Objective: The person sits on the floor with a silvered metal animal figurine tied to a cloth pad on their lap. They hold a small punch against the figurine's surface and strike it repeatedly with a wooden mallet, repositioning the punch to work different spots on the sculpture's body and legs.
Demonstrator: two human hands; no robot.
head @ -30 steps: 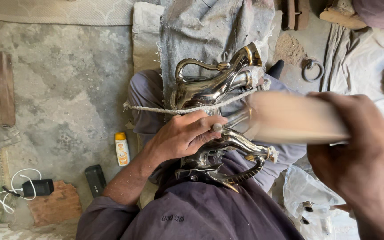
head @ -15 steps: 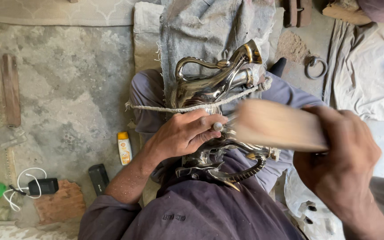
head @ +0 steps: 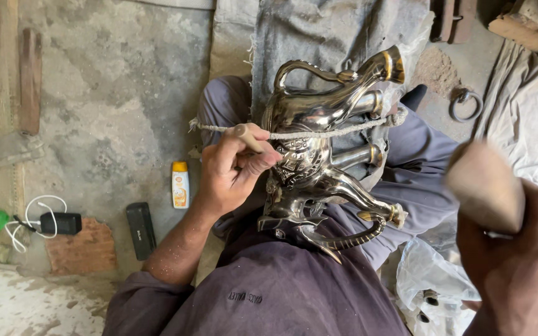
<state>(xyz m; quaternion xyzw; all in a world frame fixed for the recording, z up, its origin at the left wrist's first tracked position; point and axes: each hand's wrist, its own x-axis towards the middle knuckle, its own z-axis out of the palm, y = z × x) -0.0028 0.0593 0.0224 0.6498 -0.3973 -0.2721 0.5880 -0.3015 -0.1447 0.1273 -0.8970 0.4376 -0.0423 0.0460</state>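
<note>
A chasing step appears to be in hand: a small punch (head: 248,136) is pinched by the left hand (head: 235,168) against the metal elephant (head: 319,155) on the lap. Right of the elephant, a wooden mallet (head: 484,186) is gripped raised by the right hand (head: 518,261); a squarely aimed blow seems called for.

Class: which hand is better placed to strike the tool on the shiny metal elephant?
Right hand: holds pale wooden mallet raised; left hand steadies wooden-handled tool on shiny metal elephant figure.
</note>
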